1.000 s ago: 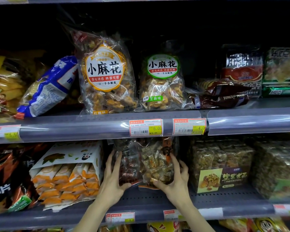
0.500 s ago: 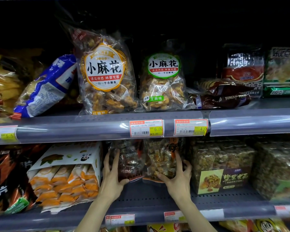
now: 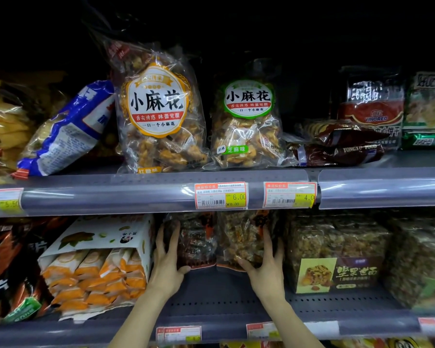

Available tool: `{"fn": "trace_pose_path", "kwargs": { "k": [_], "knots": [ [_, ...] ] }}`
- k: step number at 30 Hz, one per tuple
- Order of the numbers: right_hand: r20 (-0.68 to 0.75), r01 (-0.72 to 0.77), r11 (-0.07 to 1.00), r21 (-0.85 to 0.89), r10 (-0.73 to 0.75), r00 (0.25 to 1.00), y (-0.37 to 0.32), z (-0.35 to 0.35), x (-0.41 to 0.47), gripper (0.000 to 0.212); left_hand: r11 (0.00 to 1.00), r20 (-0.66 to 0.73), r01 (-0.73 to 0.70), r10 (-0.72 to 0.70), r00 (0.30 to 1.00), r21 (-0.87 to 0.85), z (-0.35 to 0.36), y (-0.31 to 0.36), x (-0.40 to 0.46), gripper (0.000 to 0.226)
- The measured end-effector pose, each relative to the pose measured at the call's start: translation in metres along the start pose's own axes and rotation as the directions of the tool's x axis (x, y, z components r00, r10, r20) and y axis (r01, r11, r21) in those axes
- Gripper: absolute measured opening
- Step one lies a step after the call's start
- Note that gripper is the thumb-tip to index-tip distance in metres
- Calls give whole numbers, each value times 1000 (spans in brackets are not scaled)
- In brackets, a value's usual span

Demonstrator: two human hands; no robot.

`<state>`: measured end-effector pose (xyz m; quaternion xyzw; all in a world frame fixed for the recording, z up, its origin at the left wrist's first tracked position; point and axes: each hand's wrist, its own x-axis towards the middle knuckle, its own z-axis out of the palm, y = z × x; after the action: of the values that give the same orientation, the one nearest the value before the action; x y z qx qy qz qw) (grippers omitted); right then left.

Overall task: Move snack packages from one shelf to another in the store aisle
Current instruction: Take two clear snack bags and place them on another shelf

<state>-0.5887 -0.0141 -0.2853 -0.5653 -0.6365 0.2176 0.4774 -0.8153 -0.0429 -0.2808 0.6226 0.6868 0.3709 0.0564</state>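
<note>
While both hands are pressed against packages on the lower shelf, the scene is laid out as follows, with the 6.00 price tag taken as landmark.

Left hand: placed below and left of the tag; fingers spread and laid up the left side of the dark snack bag, thumb hooked under its bottom edge — the bag is gripped, not lifted clear.

Right hand: placed below and just right of the tag; fingers splayed over the right side of the golden snack bag, thumb tucked under its lower corner, so the bag is held.

Dark snack bag: stood upright directly below the tag, touching the golden bag on its right; its top is hidden behind the shelf edge.

Golden snack bag: upright, below and slightly right of the tag, just beside the nut-bar pack.

Lower shelf: grey, perforated — both bags are rested on it toward the back.

Orange-and-white pack: leaned below and well left of the tag.

Orange-label twist bag: stood on the upper shelf, above and left of the tag.

Green-label twist bag: stood above the tag, slightly right.
</note>
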Motion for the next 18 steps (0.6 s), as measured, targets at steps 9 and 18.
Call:
{"fn": "trace_pose_path", "kwargs": {
  "k": [9,18],
  "knots": [
    [-46,21,1000,-17,-22,999,-1,1,-5,95,999,-49,-2,-1,999,-53,1,2,-8,112],
    [-1,-22,999,-47,22,1000,2,-3,-8,90,995,-122,-17,5,993,-96,7,1,-19,107]
  ]
}}
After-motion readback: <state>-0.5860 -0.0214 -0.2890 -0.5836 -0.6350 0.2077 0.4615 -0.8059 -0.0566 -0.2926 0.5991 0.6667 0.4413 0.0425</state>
